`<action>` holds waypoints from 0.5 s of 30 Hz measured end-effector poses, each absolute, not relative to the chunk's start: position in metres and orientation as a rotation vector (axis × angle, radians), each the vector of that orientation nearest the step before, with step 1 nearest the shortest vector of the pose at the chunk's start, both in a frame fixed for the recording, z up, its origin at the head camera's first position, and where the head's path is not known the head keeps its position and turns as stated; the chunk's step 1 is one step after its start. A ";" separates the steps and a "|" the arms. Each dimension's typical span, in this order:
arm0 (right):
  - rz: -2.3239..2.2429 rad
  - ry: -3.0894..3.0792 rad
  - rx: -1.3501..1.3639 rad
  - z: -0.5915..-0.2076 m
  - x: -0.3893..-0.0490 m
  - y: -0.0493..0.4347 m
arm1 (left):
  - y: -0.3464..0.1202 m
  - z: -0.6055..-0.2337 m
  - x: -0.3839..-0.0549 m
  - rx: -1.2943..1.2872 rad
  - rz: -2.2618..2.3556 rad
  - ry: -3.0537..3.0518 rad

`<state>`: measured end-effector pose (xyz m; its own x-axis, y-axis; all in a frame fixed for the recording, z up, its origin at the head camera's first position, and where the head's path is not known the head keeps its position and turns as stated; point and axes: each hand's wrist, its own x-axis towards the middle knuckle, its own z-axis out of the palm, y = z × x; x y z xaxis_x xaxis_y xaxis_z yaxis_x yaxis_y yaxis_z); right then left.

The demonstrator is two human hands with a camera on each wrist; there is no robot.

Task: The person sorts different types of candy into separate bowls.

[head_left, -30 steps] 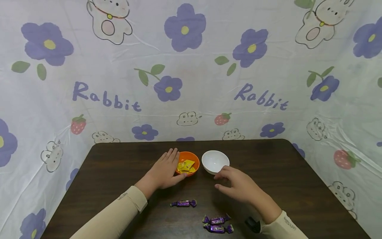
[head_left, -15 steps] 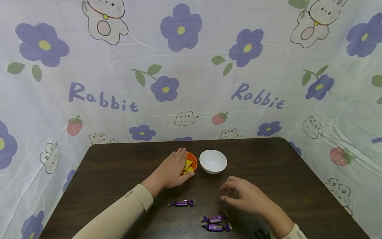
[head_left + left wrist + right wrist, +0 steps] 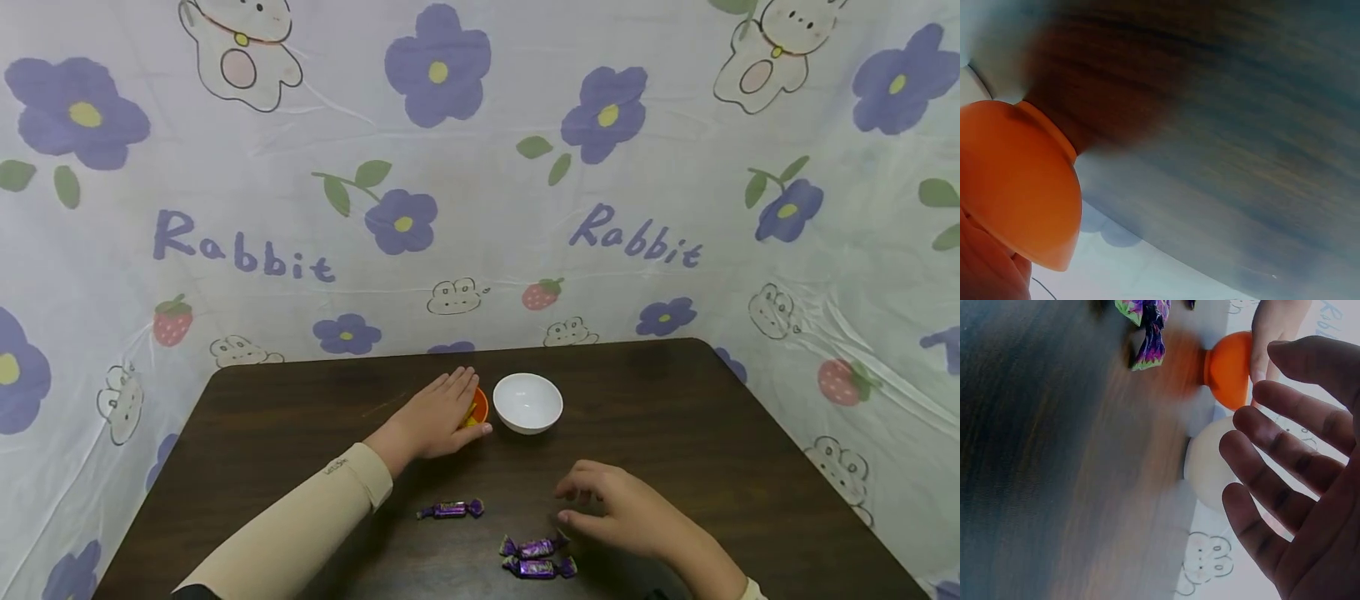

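Note:
In the head view my left hand (image 3: 438, 414) lies over the orange bowl (image 3: 482, 406), fingers straight and thumb spread along its near side. The hand hides most of the bowl; a bit of the yellow wrapped candy (image 3: 470, 414) inside shows. From the left wrist the bowl's outer wall (image 3: 1029, 187) stands on the table, with the hand at its rim. My right hand (image 3: 618, 504) hovers above the table with loosely bent fingers, holding nothing. Nearest to it are two purple wrapped candies (image 3: 537, 568), side by side. A third purple candy (image 3: 452, 509) lies farther left.
A white bowl (image 3: 528, 404) stands just right of the orange one, its inside bare. The dark wooden table (image 3: 300, 433) ends at the back against a white curtain (image 3: 480, 183) printed with flowers and rabbits.
My right hand has drawn back from beside the white bowl toward the purple candies. The left hand has slid farther over the orange bowl, covering more of it. The head view has shifted slightly.

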<state>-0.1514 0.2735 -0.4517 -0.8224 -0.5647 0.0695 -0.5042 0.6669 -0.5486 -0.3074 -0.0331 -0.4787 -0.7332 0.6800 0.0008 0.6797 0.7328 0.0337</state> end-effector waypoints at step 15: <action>-0.878 2.710 -0.910 -0.456 -0.133 0.274 | -0.019 -0.477 -0.319 1.207 0.085 2.843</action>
